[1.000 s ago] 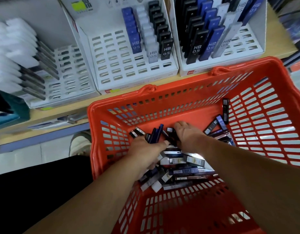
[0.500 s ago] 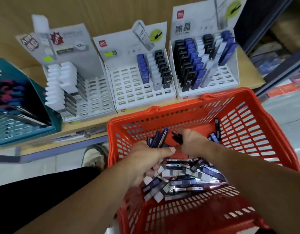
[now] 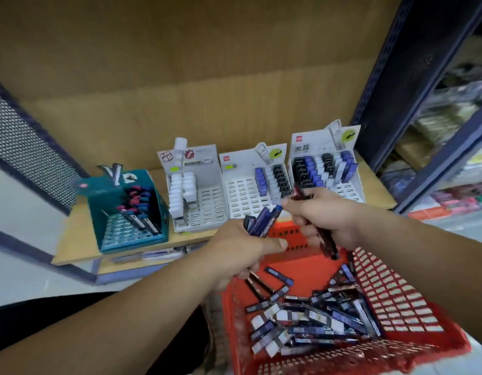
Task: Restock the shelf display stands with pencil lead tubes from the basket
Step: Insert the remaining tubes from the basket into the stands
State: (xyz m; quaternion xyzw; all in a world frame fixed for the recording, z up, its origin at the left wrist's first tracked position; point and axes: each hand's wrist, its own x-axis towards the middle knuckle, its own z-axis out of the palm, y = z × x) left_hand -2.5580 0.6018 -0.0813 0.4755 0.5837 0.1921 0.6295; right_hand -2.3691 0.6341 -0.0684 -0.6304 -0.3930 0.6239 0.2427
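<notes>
Far left on the shelf (image 3: 80,247) sits a teal stand (image 3: 126,212), then three white display stands (image 3: 250,196) with plenty of empty slots, probably the targets. The left hand (image 3: 242,250) is curled tight around a bunch of blue tubes (image 3: 261,219), likely sorted by colour to slot in one go. The right hand (image 3: 323,215) grips a few dark tubes (image 3: 325,239). The rest lie loose in the red basket (image 3: 397,301), near right.
</notes>
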